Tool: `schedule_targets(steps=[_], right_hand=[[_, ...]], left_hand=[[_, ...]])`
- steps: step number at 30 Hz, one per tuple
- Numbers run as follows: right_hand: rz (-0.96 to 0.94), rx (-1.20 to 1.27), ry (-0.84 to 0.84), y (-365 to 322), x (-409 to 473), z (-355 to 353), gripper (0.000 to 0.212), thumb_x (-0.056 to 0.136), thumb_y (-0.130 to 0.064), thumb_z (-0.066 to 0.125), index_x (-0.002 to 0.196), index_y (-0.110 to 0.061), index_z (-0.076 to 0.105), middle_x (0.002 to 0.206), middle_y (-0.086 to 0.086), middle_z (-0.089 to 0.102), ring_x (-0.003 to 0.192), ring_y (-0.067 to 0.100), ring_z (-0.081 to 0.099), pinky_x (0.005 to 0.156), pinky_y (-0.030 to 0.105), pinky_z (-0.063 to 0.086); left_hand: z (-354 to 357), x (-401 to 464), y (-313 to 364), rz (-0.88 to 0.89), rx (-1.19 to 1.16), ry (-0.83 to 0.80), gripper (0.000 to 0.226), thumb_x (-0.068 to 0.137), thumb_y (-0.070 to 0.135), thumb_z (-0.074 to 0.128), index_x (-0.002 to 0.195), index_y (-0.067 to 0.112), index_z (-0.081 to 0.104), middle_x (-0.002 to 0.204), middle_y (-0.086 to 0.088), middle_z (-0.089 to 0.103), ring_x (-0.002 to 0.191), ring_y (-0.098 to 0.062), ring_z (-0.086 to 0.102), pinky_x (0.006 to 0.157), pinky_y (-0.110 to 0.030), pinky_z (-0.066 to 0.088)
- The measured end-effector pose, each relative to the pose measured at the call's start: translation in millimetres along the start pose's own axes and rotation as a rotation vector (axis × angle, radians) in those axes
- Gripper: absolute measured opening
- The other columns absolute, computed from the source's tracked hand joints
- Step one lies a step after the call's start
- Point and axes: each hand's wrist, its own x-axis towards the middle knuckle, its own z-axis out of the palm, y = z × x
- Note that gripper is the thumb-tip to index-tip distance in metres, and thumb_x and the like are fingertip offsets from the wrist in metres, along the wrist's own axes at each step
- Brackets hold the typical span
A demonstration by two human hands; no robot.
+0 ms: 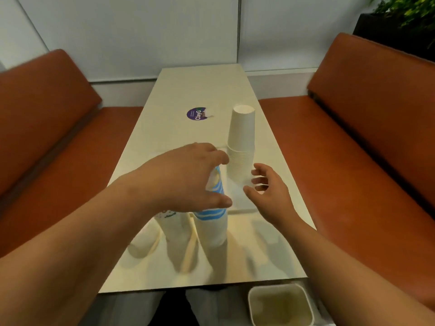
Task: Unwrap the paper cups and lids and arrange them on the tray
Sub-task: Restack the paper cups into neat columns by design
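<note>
Both hands reach in over the surface: left hand [188,177] sits on top of a blue-striped cup stack [213,222], fingers and thumb curled down round its upper end, so the top of that stack is hidden under the palm; right hand [267,187] is spread w/ fingers relaxed, holding nothing, just beside the base of the plain white cup stack [241,142] but whether it touches is hard to tell. Then by size: two orange bench seats [353,142] flank the long cream surface [164,128], each cut off by the frame edges. The white tray [240,203] lies flat mid-surface, pale vs. the top, edges barely readable; the white stack stands upside down on its far part, rims bunched low. Nearer, left of the striped stack, a printed cup stack [174,234] stands upright, its green/red print too blurred to read, and beside it a shorter white stack [142,243], also smeared, maybe lids, can't say. A small beige bin [280,304] sits below the near right corner, partly cut off by the right arm. Smallest: a round purple sticker [196,114] far on the surface, reads "ClayG…", rest covered by a torn white bit.
</note>
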Motion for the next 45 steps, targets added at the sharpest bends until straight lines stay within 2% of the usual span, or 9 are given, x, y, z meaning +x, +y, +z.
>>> schedule_targets(steps=[4,8,10,13,15,21,27,35,45], right_hand=[[-0.065,0.027,-0.120,8,-33,-8,0.069,0.074,-0.017,0.084,0.135,-0.020,0.050,0.115,-0.006,0.062,0.095,0.009,0.062,0.084,0.027,0.054],[-0.028,0.041,-0.266,12,-53,-13,0.079,0.068,-0.038,0.088,0.136,-0.031,0.049,0.122,-0.016,0.060,0.104,0.002,0.059,0.088,0.021,0.050],[0.001,0.090,-0.307,15,-60,-18,0.077,0.066,-0.037,0.089,0.131,-0.040,0.049,0.121,-0.022,0.061,0.106,0.001,0.059,0.088,0.016,0.048],[0.087,0.180,-0.272,18,-65,-26,0.069,0.067,-0.027,0.091,0.119,-0.046,0.050,0.107,-0.025,0.066,0.097,-0.003,0.062,0.078,0.014,0.050],[0.143,0.218,-0.242,21,-67,-27,0.070,0.063,-0.036,0.091,0.119,-0.047,0.050,0.107,-0.020,0.068,0.095,-0.002,0.064,0.077,0.017,0.051],[0.217,0.328,-0.233,23,-65,-18,0.079,0.054,-0.061,0.083,0.124,-0.042,0.051,0.114,-0.014,0.068,0.101,0.007,0.066,0.090,0.032,0.054],[0.162,0.299,-0.158,9,-58,-14,0.060,0.062,-0.051,0.083,0.112,-0.052,0.050,0.109,-0.018,0.068,0.095,0.002,0.066,0.086,0.030,0.056],[0.116,0.260,-0.121,7,-55,-9,0.058,0.069,-0.041,0.085,0.111,-0.053,0.048,0.108,-0.020,0.067,0.093,-0.001,0.065,0.081,0.023,0.053],[0.141,0.305,-0.143,8,-55,-11,0.071,0.066,-0.045,0.083,0.127,-0.043,0.048,0.115,-0.017,0.066,0.100,0.002,0.065,0.082,0.022,0.052]], left_hand=[[28,-4,13,0.021,0.102,-0.025,0.050,0.093,0.035,0.058,0.139,0.030,0.042,0.136,0.006,0.044,0.124,-0.017,0.044,0.103,-0.036,0.040],[34,11,38,0.020,-0.051,0.036,0.053,0.094,0.032,0.060,0.143,0.032,0.038,0.139,0.009,0.041,0.125,-0.015,0.041,0.103,-0.032,0.040],[39,19,53,0.031,-0.168,0.083,0.055,0.094,0.034,0.061,0.143,0.031,0.037,0.142,0.010,0.039,0.126,-0.014,0.042,0.102,-0.031,0.038],[53,29,69,0.040,-0.374,0.168,0.066,0.090,0.042,0.064,0.147,0.030,0.032,0.146,0.007,0.039,0.130,-0.016,0.043,0.105,-0.029,0.036],[65,34,74,-0.009,-0.538,0.197,0.072,0.087,0.046,0.067,0.147,0.030,0.031,0.144,0.004,0.044,0.128,-0.016,0.045,0.108,-0.033,0.039],[78,44,70,-0.100,-0.856,0.295,0.050,0.085,0.040,0.072,0.124,0.033,0.041,0.106,0.013,0.058,0.103,-0.012,0.059,0.092,-0.035,0.052],[85,51,44,-0.169,-1.132,0.266,0.059,0.079,0.042,0.074,0.129,0.031,0.044,0.113,0.009,0.062,0.105,-0.012,0.064,0.094,-0.044,0.055],[85,56,37,-0.126,-1.132,0.321,0.048,0.085,0.024,0.073,0.125,0.024,0.047,0.108,0.008,0.062,0.099,-0.009,0.064,0.086,-0.032,0.056],[82,59,37,-0.153,-1.176,0.345,0.051,0.085,0.032,0.072,0.127,0.025,0.044,0.115,0.004,0.061,0.105,-0.017,0.064,0.090,-0.042,0.057]])
